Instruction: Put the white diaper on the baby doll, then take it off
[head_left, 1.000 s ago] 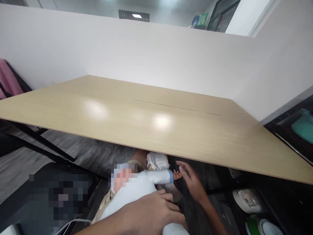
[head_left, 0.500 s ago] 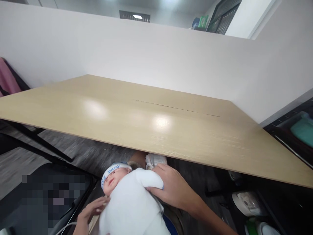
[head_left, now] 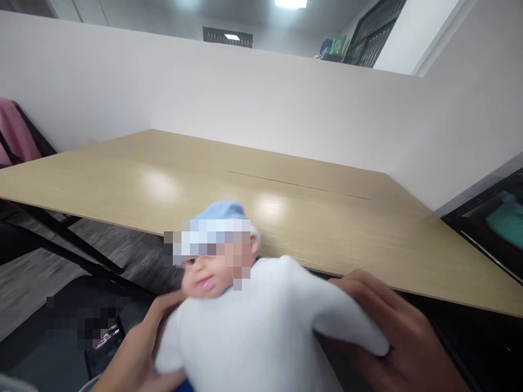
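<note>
A baby doll [head_left: 253, 321] in a white long-sleeved top is held up close in front of me at the near edge of the table. On its tilted head sits a light blue and white cap [head_left: 216, 223], partly blurred. My left hand [head_left: 143, 332] is wrapped round the doll's side and arm at the left, thumb across the front of the sleeve. My right hand [head_left: 392, 321] grips the doll's outstretched sleeve on the right, with its fingers behind the arm. The lower body of the doll runs out of view.
The wooden table [head_left: 327, 228] stretches across in front, up to a white partition [head_left: 265, 98]. A black chair seat [head_left: 49, 326] is at the lower left, and a pink cloth [head_left: 20, 130] hangs at the far left. A dark rack with a teal item [head_left: 509, 218] stands at the right.
The doll has come up from my lap toward the camera, its head now in front of the table edge. My left hand has closed round its side; my right hand moved right with the sleeve.
</note>
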`<state>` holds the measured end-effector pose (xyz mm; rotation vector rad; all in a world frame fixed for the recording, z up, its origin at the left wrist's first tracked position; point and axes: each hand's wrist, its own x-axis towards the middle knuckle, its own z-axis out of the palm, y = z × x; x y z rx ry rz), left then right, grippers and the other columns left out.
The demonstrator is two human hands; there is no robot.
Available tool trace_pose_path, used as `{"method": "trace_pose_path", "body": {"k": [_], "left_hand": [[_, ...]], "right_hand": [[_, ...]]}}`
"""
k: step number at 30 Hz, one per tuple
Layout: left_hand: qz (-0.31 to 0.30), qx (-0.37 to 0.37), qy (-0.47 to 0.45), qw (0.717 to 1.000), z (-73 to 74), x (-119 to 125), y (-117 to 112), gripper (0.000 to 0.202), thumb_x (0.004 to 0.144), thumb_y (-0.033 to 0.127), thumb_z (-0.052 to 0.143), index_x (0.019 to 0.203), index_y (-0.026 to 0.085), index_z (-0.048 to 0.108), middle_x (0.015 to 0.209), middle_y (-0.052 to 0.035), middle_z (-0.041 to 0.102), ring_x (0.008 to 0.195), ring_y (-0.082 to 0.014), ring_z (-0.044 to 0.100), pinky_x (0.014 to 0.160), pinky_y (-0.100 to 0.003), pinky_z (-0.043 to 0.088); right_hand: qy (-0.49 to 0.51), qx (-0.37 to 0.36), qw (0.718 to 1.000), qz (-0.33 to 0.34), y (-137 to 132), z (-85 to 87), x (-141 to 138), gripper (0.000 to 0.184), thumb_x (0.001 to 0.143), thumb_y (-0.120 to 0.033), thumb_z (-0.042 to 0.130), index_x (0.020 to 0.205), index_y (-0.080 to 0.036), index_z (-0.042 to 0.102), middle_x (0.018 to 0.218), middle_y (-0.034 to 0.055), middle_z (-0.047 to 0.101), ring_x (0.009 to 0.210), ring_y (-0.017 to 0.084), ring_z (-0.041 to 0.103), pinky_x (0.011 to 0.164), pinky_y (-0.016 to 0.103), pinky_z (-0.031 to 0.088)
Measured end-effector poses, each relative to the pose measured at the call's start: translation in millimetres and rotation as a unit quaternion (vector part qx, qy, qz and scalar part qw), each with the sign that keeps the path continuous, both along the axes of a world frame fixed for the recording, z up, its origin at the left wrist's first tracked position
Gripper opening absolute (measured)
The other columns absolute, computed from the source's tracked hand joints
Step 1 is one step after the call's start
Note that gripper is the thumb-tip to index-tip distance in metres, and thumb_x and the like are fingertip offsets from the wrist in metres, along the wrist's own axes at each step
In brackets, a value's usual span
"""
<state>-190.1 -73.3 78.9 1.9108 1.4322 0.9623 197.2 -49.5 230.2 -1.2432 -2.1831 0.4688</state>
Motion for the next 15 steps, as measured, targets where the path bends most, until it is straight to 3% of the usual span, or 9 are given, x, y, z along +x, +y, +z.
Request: {"method": "trace_pose_path", "body": {"k": [1, 3, 7, 11, 15], "left_hand": [[0.013, -0.001, 0.005, 1.000, 11.5, 1, 9, 0.086, 0.079, 0.056, 0.080, 0.156, 0.064, 0.042, 0.139, 0.0094, 0.078, 0.124, -0.0412, 0.075, 0.088, -0.053, 0.069], [0.005, -0.008, 0.038, 0.999, 38.8, 9, 43, 0.079, 0.083, 0.041, 0.078, 0.155, 0.044, 0.046, 0.151, 0.0007, 0.073, 0.129, -0.0380, 0.074, 0.097, -0.047, 0.065], [-0.074, 0.033, 0.073, 0.994, 82.1, 36, 143, 0.064, 0.088, 0.045, 0.074, 0.146, 0.025, 0.058, 0.143, -0.0091, 0.076, 0.124, -0.0377, 0.074, 0.099, -0.043, 0.059], [-0.105, 0.019, 0.118, 0.987, 86.2, 48, 219, 0.053, 0.089, 0.047, 0.071, 0.135, 0.022, 0.066, 0.126, -0.0080, 0.081, 0.108, -0.0339, 0.076, 0.086, -0.037, 0.054], [-0.108, -0.005, 0.206, 0.973, 75.3, 44, 254, 0.041, 0.090, 0.050, 0.069, 0.121, 0.023, 0.069, 0.110, -0.0059, 0.082, 0.093, -0.0303, 0.075, 0.073, -0.034, 0.046]], "right_hand": [[0.002, 0.018, 0.999, -0.035, 2, 2.1, 8, 0.017, 0.099, -0.052, 0.073, 0.110, -0.040, 0.077, 0.093, 0.0051, 0.075, 0.077, 0.030, 0.069, 0.066, 0.042, 0.055], [-0.008, 0.053, 0.993, -0.107, 16, 0.4, 20, 0.026, 0.099, -0.061, 0.070, 0.100, -0.037, 0.077, 0.088, 0.0059, 0.074, 0.076, 0.031, 0.068, 0.067, 0.043, 0.053], [-0.036, 0.068, 0.977, -0.199, 70, -20.8, 41, 0.043, 0.099, -0.072, 0.063, 0.096, -0.031, 0.076, 0.092, 0.0077, 0.077, 0.084, 0.032, 0.070, 0.072, 0.043, 0.052], [-0.029, 0.023, 0.974, -0.224, 123, -54.1, 60, 0.047, 0.098, -0.074, 0.062, 0.097, -0.029, 0.077, 0.098, 0.0067, 0.079, 0.090, 0.032, 0.073, 0.077, 0.042, 0.053], [-0.022, -0.013, 0.975, -0.221, 154, -80.7, 66, 0.050, 0.098, -0.077, 0.062, 0.098, -0.029, 0.077, 0.101, 0.0061, 0.080, 0.094, 0.032, 0.073, 0.080, 0.042, 0.054]]}}
